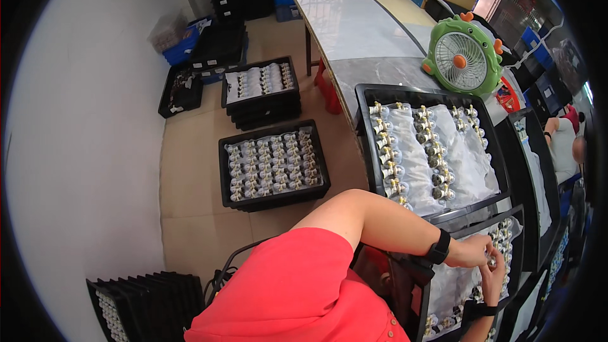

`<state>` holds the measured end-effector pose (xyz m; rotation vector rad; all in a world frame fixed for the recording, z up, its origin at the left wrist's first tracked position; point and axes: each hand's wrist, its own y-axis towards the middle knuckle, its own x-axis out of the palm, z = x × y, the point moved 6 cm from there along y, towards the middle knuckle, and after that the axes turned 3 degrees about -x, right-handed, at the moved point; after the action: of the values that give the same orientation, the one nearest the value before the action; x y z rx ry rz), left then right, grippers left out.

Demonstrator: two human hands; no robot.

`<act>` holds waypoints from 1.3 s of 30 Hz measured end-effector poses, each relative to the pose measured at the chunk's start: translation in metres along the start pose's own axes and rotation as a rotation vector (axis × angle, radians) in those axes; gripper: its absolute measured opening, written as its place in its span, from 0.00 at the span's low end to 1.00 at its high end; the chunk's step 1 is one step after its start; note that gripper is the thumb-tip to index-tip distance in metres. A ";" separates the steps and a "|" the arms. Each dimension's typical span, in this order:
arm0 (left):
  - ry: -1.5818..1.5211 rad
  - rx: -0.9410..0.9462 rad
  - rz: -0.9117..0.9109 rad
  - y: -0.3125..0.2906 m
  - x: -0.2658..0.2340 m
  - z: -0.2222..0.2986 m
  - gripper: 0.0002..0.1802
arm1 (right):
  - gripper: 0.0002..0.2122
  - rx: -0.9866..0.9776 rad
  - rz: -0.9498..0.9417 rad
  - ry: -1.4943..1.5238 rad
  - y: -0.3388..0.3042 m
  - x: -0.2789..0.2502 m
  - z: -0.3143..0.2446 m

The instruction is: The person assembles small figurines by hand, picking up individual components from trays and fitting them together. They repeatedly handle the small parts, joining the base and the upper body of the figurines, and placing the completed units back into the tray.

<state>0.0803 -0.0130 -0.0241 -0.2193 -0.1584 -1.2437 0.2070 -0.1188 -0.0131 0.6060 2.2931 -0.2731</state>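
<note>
My left hand, with a black band on its wrist, meets my right hand over the near black tray. The fingertips of both are closed together on a small clear-domed piece, mostly hidden by the fingers. White sheeting lines this tray, with rows of similar white-and-gold pieces along its sides. Beyond it on the table, a larger black tray holds three rows of such clear-domed pieces on white sheeting.
A green fan stands on the table. On the floor to the left are filled black trays and a stack of trays. More black trays stand at lower left. Another person sits at far right.
</note>
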 end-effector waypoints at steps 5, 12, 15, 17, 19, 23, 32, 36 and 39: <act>-0.216 -0.048 0.033 0.008 -0.001 -0.010 0.30 | 0.23 -0.124 0.148 0.039 -0.014 0.007 -0.069; -0.237 -0.097 -0.068 0.011 -0.005 -0.013 0.21 | 0.28 -0.283 0.202 0.014 -0.020 0.032 -0.080; -0.321 -0.131 -0.092 0.004 -0.006 -0.006 0.18 | 0.26 -0.312 0.233 0.283 -0.020 0.033 -0.072; -0.362 -0.128 -0.125 0.005 -0.004 -0.006 0.17 | 0.24 -0.209 0.169 0.484 -0.019 0.032 -0.060; -0.371 -0.115 -0.153 0.010 -0.005 -0.010 0.17 | 0.20 -0.215 0.205 0.502 -0.019 0.029 -0.064; -0.333 -0.134 -0.143 0.007 -0.004 -0.008 0.19 | 0.17 -0.142 0.183 0.435 -0.017 0.023 -0.047; -0.332 -0.132 -0.142 0.003 -0.005 -0.002 0.22 | 0.16 -0.170 0.283 0.409 -0.020 0.024 -0.057; -0.307 -0.138 -0.185 0.001 -0.007 0.001 0.25 | 0.16 -0.165 0.306 0.497 -0.020 0.024 -0.060; -0.291 -0.138 -0.181 -0.006 -0.005 0.009 0.28 | 0.16 -0.200 0.372 0.470 -0.022 0.021 -0.061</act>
<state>0.0731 -0.0077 -0.0161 -0.5150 -0.3500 -1.3994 0.1459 -0.1084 0.0159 1.0584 2.5379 0.3060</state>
